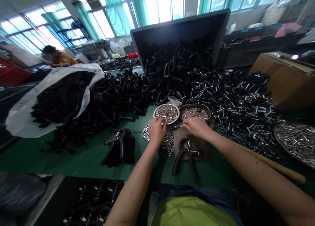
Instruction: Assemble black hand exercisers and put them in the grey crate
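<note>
My left hand (157, 131) is at the front rim of a round white dish (167, 113) of small metal pins, its fingers pinched together near a shiny bit too small to name. In front of a second, darker bowl (195, 112) of small metal parts is my right hand (197, 127), fingers curled closed; what they hold, if anything, is hidden. A black hand grip strengthener (189, 152) with a spring lies partly on a brown plate (204, 150) below my right hand. Loose metal nuts (169, 144) are scattered beside my left hand.
Several hand grips (120, 147) stand grouped at left. Black handles spill from a white sack (19, 121) and a tipped grey bin (180, 25). Black-headed bolts (231, 88), a wooden stick (278, 167), a pin tray (295, 140) and a cardboard box (283, 78) occupy the right. A person (61, 57) sits far left.
</note>
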Action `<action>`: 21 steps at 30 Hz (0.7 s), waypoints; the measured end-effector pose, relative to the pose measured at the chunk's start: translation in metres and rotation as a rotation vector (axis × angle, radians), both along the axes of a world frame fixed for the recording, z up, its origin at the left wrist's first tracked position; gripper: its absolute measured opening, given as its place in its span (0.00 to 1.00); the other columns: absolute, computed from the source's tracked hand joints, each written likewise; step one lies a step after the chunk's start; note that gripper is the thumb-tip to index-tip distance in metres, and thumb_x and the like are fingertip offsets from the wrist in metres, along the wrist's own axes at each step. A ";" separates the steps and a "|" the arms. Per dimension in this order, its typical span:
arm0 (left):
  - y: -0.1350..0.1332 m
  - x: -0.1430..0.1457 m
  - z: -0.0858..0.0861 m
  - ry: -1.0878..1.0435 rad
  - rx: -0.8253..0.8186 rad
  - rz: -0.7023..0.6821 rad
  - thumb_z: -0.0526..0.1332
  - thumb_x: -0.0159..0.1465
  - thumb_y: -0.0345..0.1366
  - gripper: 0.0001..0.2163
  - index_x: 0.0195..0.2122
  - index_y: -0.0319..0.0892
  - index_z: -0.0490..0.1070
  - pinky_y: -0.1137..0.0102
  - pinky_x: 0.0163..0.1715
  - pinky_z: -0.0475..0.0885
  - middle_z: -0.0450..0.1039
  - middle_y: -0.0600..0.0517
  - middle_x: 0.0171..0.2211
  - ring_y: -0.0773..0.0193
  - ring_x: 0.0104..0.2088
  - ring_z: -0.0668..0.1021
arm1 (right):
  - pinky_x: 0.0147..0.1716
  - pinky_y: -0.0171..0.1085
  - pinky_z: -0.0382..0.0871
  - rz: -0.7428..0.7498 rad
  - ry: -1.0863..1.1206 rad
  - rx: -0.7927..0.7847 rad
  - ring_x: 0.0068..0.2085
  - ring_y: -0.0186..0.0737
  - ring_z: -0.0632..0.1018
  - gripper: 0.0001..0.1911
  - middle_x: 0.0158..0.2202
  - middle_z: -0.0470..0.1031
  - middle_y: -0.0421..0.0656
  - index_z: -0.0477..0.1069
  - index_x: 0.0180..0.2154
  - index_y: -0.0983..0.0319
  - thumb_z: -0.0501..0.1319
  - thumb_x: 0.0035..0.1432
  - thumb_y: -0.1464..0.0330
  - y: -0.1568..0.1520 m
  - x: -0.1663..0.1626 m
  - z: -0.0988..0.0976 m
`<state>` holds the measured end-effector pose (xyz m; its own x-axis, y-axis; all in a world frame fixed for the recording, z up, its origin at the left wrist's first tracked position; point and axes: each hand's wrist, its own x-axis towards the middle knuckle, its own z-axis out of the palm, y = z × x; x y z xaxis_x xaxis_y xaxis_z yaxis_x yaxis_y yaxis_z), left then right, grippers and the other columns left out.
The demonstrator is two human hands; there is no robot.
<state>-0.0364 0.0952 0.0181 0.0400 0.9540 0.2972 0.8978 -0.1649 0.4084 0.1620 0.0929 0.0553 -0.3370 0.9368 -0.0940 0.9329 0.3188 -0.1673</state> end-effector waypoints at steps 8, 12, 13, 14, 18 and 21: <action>0.069 -0.012 0.003 0.178 -0.153 0.105 0.60 0.58 0.36 0.07 0.34 0.44 0.77 0.66 0.42 0.68 0.74 0.45 0.38 0.54 0.44 0.73 | 0.45 0.39 0.63 0.001 0.118 0.141 0.50 0.47 0.70 0.12 0.42 0.76 0.49 0.77 0.37 0.62 0.56 0.57 0.67 0.078 -0.062 -0.016; 0.072 -0.010 0.001 0.148 -0.186 0.099 0.59 0.59 0.35 0.05 0.33 0.44 0.75 0.68 0.40 0.68 0.75 0.47 0.40 0.57 0.43 0.75 | 0.47 0.42 0.62 -0.037 0.189 0.154 0.48 0.47 0.71 0.11 0.41 0.76 0.50 0.77 0.35 0.63 0.56 0.56 0.69 0.088 -0.073 -0.024; 0.072 -0.011 0.001 0.133 -0.187 0.101 0.59 0.59 0.35 0.05 0.33 0.44 0.74 0.69 0.40 0.68 0.75 0.47 0.40 0.57 0.43 0.75 | 0.47 0.42 0.62 -0.048 0.216 0.158 0.48 0.47 0.71 0.11 0.41 0.76 0.50 0.76 0.35 0.63 0.55 0.56 0.69 0.088 -0.073 -0.025; 0.072 -0.011 0.001 0.116 -0.185 0.106 0.58 0.60 0.36 0.05 0.34 0.44 0.73 0.68 0.40 0.68 0.75 0.46 0.41 0.57 0.43 0.75 | 0.48 0.42 0.61 -0.061 0.246 0.161 0.48 0.47 0.71 0.11 0.42 0.76 0.51 0.76 0.35 0.63 0.55 0.57 0.69 0.089 -0.073 -0.025; 0.070 -0.014 0.006 0.025 -0.163 0.157 0.54 0.64 0.36 0.09 0.42 0.41 0.68 0.66 0.39 0.67 0.75 0.43 0.39 0.55 0.41 0.76 | 0.45 0.42 0.63 -0.111 0.395 0.146 0.44 0.45 0.73 0.12 0.41 0.75 0.51 0.72 0.38 0.65 0.50 0.58 0.70 0.086 -0.066 -0.020; 0.061 -0.014 0.012 -0.069 -0.138 0.174 0.50 0.66 0.37 0.11 0.45 0.39 0.66 0.66 0.37 0.67 0.76 0.43 0.36 0.56 0.38 0.77 | 0.36 0.37 0.67 -0.114 0.516 0.065 0.34 0.37 0.75 0.14 0.33 0.76 0.46 0.67 0.43 0.65 0.46 0.61 0.69 0.073 -0.052 -0.015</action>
